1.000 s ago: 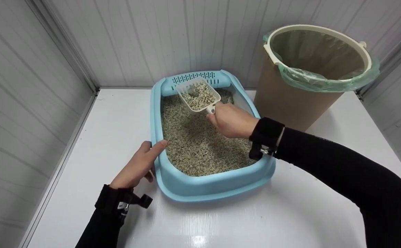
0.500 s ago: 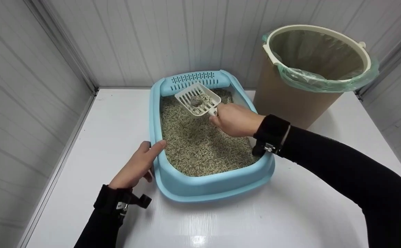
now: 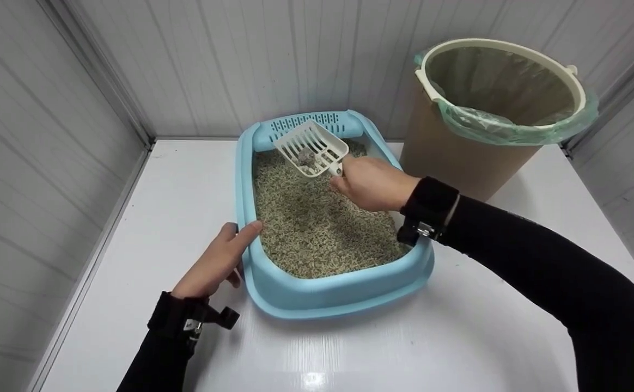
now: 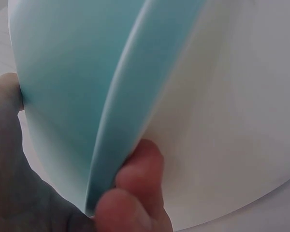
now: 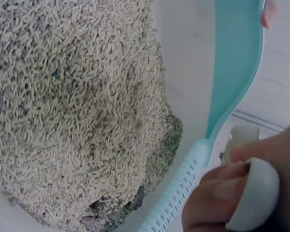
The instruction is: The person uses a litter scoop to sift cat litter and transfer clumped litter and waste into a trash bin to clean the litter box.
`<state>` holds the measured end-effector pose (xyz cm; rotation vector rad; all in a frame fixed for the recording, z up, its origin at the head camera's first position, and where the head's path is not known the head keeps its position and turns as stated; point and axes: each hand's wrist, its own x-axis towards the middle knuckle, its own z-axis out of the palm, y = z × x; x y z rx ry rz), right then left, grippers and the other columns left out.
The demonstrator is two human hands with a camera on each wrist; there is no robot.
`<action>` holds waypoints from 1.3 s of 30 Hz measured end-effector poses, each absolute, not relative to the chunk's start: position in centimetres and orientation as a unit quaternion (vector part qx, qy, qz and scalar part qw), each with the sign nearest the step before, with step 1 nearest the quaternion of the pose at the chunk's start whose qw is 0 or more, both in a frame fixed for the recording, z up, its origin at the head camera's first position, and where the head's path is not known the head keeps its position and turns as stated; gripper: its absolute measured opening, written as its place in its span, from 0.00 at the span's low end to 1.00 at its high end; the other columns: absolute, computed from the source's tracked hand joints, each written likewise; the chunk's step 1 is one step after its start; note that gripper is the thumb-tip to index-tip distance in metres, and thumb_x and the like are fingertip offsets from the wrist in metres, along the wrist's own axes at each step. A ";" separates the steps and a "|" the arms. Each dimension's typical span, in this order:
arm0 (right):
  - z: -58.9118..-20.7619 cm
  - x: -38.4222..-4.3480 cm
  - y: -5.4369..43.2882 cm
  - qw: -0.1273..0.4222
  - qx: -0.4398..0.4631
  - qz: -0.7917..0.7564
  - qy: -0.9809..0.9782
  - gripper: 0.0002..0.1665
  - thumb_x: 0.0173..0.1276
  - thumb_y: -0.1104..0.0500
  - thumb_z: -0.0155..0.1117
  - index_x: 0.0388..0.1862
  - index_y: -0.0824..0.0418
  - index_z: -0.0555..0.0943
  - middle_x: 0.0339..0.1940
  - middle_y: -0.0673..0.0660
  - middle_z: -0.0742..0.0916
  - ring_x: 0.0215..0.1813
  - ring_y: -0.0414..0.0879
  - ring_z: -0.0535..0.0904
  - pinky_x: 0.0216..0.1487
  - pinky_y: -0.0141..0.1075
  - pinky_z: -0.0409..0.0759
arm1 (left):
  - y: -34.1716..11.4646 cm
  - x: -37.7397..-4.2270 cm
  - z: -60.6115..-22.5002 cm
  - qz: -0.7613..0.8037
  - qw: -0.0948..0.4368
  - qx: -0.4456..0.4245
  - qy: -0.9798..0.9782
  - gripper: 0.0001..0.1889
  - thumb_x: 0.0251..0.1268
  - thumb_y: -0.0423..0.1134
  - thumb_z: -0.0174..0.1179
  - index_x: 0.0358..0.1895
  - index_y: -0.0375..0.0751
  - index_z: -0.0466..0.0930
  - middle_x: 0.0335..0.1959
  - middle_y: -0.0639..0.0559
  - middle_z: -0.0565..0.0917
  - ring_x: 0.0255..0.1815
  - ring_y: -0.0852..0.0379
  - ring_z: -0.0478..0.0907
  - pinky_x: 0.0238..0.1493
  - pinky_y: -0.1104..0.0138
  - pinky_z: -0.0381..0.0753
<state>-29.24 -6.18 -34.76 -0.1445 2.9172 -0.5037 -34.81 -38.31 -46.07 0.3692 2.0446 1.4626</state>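
A light-blue litter box [image 3: 333,296] holds pellet litter [image 3: 317,234]. My right hand [image 3: 377,184] grips a white slotted litter scoop [image 3: 332,139] by its handle, above the far part of the box. In the scoop lie a greyish clump [image 3: 306,157] and a few pellets. The right wrist view shows the fingers wrapped round the handle [image 5: 258,195]; there the scoop's head is mostly hidden. My left hand [image 3: 216,261] holds the box's left side, thumb on the rim. In the left wrist view its fingers [image 4: 140,169] curl under the lower lip [image 4: 130,92].
At the back right stands a tall brown bin [image 3: 458,163] with a cream rim and a green plastic liner [image 3: 494,128]. The box rests on a white tabletop [image 3: 186,179], enclosed by pale panelled walls [image 3: 230,65] at the back and sides.
Most of the loose pellets in the scoop have fallen through its slots, leaving the clump and a little litter. The right hand shifted slightly; the left hand stays on the box.
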 end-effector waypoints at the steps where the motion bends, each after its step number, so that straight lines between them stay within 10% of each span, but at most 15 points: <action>1: -34.7 -29.2 -6.2 0.088 -0.047 -0.172 0.980 0.23 0.93 0.47 0.53 0.60 0.68 0.77 0.36 0.55 0.81 0.31 0.48 0.78 0.34 0.43 0.81 | -38.3 -34.8 -46.1 0.550 0.296 0.138 0.768 0.36 0.82 0.71 0.58 0.59 0.38 0.65 0.39 0.40 0.76 0.21 0.51 0.75 0.18 0.63 0.72; 21: -31.6 -28.1 -5.9 0.079 -0.050 -0.165 0.982 0.25 0.93 0.44 0.54 0.58 0.67 0.77 0.40 0.58 0.83 0.37 0.51 0.80 0.42 0.46 0.82 | -38.4 -34.8 -45.9 0.548 0.296 0.137 0.770 0.35 0.83 0.70 0.57 0.61 0.38 0.64 0.41 0.39 0.78 0.23 0.49 0.76 0.18 0.63 0.72; 39: -19.2 -21.9 4.2 0.024 0.066 -0.088 0.994 0.28 0.89 0.37 0.54 0.52 0.63 0.80 0.35 0.57 0.83 0.38 0.53 0.76 0.36 0.45 0.74 | -38.4 -35.5 -46.3 0.544 0.298 0.141 0.772 0.36 0.82 0.72 0.56 0.58 0.38 0.64 0.40 0.39 0.76 0.23 0.50 0.75 0.19 0.62 0.73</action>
